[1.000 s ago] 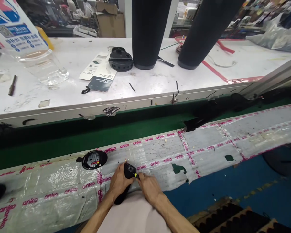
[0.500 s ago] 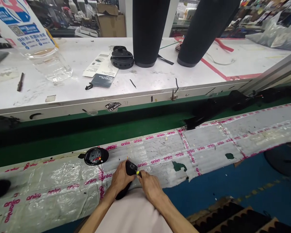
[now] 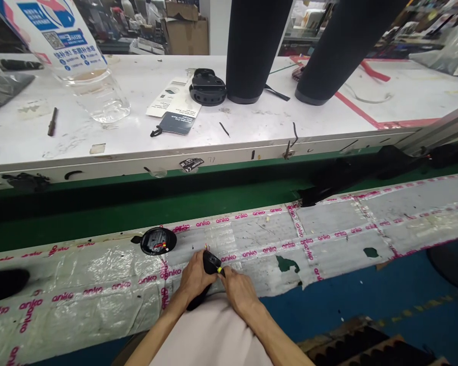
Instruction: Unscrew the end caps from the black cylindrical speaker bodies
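My left hand grips a small black device with short coloured wires sticking out of its top, low at the middle of the head view. My right hand pinches the same device from the right, where a yellow bit shows. Both hands rest on the taped bench edge. A round black part with red and yellow wires inside lies just to the upper left of my left hand, apart from it.
A green conveyor belt runs beyond the bench. Behind it a white table carries a clear bottle, leaflets, a black round unit and two tall black cylinders. A dark object sits far left.
My hands and the black device keep the same grip. The view has shifted slightly, so everything sits a little further right and higher in the frame.
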A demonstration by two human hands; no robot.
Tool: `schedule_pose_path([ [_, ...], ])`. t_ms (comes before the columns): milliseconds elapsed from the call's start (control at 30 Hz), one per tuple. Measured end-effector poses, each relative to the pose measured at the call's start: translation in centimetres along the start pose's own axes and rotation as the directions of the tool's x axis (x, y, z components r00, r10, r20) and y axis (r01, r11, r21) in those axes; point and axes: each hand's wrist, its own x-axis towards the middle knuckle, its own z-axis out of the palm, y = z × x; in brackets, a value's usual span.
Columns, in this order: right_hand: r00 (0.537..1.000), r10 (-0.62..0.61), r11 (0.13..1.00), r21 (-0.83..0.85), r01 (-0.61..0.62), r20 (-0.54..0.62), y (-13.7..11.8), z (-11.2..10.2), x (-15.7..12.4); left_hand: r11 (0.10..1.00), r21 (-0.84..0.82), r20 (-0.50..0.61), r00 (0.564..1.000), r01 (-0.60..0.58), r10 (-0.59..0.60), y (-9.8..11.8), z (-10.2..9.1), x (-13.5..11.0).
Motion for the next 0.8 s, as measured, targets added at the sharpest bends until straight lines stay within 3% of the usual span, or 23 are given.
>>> schedule_pose_path([
  [533, 0.996, 0.009, 0.984, -0.176, 0.007, 0.087, -0.6, -0.7, 0.9, 0.997, 0.064, -0.005, 0.999, 0.037, -0.036, 1.0, 0.1, 0.1],
  [800, 0.995, -0.038, 0.985, -0.165, 0.053, 0.094, 0.0, -0.3, 1.4, 0.995, 0.095, -0.016, 0.999, 0.034, -0.032, 1.0, 0.4, 0.1],
])
